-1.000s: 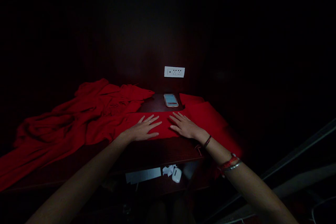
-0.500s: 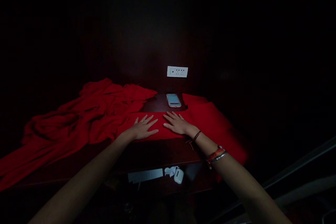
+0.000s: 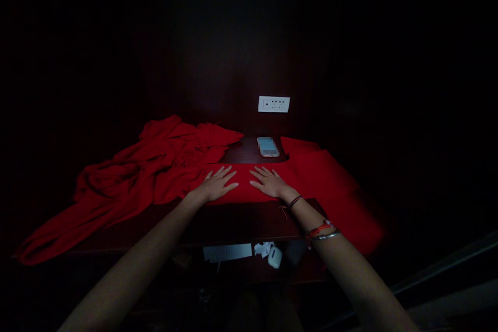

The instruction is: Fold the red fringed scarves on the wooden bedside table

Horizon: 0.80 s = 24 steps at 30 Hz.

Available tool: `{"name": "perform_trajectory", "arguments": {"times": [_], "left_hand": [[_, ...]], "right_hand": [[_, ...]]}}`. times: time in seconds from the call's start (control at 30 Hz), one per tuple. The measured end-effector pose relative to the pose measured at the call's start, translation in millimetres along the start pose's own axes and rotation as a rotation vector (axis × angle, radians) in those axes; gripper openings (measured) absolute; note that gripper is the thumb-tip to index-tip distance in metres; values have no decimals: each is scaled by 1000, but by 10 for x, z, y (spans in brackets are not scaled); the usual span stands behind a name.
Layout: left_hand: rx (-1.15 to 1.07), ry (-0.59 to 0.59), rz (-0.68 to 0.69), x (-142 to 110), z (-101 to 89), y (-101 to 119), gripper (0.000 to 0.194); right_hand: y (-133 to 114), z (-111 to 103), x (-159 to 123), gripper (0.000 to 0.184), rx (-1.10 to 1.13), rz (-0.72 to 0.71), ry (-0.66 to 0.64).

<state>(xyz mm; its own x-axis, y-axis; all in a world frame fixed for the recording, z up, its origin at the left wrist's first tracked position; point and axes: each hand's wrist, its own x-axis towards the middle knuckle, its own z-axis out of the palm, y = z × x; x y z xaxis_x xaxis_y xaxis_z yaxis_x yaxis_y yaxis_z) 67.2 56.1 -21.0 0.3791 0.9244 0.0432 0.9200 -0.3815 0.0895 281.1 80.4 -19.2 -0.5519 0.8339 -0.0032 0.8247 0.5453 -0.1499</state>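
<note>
A long red cloth [image 3: 243,182] lies across the dark tabletop, flat along its middle strip. My left hand [image 3: 217,185] rests palm down on that strip with the fingers spread. Beside it, a short gap to the right, my right hand [image 3: 268,183] also lies flat on the cloth, fingers stretched out. To the left the fabric is bunched into loose folds [image 3: 116,176]. On the right it spreads smoother and wider, fading into shadow [image 3: 330,179].
Behind the strip, a phone [image 3: 268,147] lies on the dark tabletop [image 3: 241,154]. A white socket plate [image 3: 274,104] is on the wall. Below the table edge are a white earbud case [image 3: 275,257], crumpled white paper [image 3: 263,249] and a pale flat piece [image 3: 229,252].
My view has turned slightly left, so everything appears farther right. My left hand has slid a little left on the cloth; my right hand has barely moved.
</note>
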Motion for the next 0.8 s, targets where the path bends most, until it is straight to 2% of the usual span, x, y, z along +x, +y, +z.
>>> {"name": "perform_trajectory", "arguments": {"times": [0.1, 0.2, 0.27, 0.33, 0.4, 0.47, 0.67, 0.8], "left_hand": [[58, 133, 169, -236, -95, -16, 48], [69, 119, 335, -527, -246, -64, 39], [86, 60, 341, -654, -336, -103, 34], [122, 14, 325, -694, -393, -137, 37], [154, -19, 324, -665, -408, -160, 45], [181, -17, 320, -610, -383, -168, 48], [205, 220, 231, -557, -242, -131, 30], [226, 232, 303, -587, -229, -123, 25]], "right_hand": [[16, 2, 3, 65, 6, 2, 9], [-9, -24, -17, 62, 23, -25, 80], [-70, -67, -42, 60, 37, -113, 176], [-163, -122, -78, 55, 72, -269, 251], [-270, -173, -120, 50, 114, -430, 251], [-362, -205, -163, 47, 127, -523, 220], [-463, -188, -220, 38, -25, -560, 260], [-480, -174, -219, 33, -108, -556, 256]]}}
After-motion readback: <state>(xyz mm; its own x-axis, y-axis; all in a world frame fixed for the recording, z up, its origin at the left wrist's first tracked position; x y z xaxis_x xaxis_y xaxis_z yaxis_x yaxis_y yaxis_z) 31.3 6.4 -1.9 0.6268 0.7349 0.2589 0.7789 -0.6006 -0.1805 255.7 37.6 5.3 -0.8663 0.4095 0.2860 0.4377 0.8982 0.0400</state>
